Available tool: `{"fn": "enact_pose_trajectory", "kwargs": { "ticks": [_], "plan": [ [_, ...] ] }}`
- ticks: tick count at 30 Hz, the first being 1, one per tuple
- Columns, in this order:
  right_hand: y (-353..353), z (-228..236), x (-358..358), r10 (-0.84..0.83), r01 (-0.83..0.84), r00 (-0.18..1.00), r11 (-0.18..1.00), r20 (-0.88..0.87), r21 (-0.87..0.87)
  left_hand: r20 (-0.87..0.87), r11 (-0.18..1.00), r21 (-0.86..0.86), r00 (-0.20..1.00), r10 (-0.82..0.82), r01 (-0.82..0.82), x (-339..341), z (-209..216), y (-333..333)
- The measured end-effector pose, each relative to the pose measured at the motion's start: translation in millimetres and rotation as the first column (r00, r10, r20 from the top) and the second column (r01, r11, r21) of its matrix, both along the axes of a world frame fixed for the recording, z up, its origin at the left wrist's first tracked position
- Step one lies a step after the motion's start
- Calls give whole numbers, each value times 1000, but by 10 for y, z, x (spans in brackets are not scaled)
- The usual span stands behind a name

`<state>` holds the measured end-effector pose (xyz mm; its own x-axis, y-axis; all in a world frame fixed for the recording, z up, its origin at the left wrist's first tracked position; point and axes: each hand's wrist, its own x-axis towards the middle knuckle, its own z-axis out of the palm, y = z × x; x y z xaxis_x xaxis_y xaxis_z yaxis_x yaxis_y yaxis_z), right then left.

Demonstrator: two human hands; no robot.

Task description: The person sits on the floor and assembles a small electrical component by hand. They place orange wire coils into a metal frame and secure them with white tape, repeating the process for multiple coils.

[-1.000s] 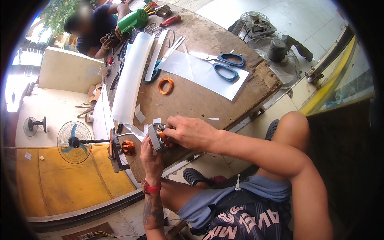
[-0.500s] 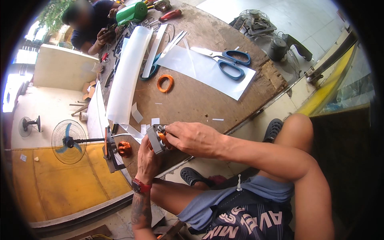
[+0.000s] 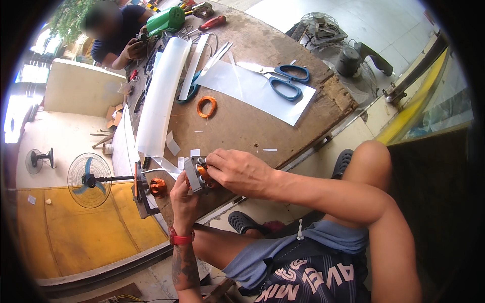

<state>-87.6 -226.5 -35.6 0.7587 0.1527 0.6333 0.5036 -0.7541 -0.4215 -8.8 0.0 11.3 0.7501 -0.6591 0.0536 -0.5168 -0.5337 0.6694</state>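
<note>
My left hand [image 3: 184, 199] is closed around a grey motor stator [image 3: 193, 174] with orange copper windings, held over the near corner of the wooden table. My right hand [image 3: 241, 171] reaches in from the right, fingertips bent together at the windings and white liners of the stator. Whether the fingers pinch a small piece there is hidden. A bundle of copper coils [image 3: 158, 188] lies on the table just left of the stator. Small white film pieces [image 3: 195, 152] lie beyond it.
A rolled translucent sheet [image 3: 164, 101], a coil of copper wire [image 3: 206, 107], blue-handled scissors [image 3: 285, 81] on a flat film sheet [image 3: 295, 113] and a second pair [image 3: 189, 93] lie on the table. Another person [image 3: 118, 43] works at the far left. A standing fan [image 3: 90, 180] is left.
Both hands stay on the stator, which has tilted slightly. My left wrist has turned, and my right hand has shifted a little left. The view has moved slightly.
</note>
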Motion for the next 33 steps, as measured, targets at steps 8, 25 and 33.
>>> {"fn": "enact_pose_trajectory", "kwargs": {
  "ticks": [8, 25, 33],
  "plan": [
    [-193, -33, -34, 55, -59, 997, 996, -62, -66, 316, 1000, -25, 949, -4, 12, -111, -248, 26],
    [-48, -23, 88, 16, -12, 999, 997, -49, 74, 489, 992, 118, 866, -103, 51, -22, -186, 3],
    [-66, -5, 52, 30, -29, 998, 999, 54, -15, 461, 965, 161, 849, -257, 205, 119, -197, 139]
  ]
}}
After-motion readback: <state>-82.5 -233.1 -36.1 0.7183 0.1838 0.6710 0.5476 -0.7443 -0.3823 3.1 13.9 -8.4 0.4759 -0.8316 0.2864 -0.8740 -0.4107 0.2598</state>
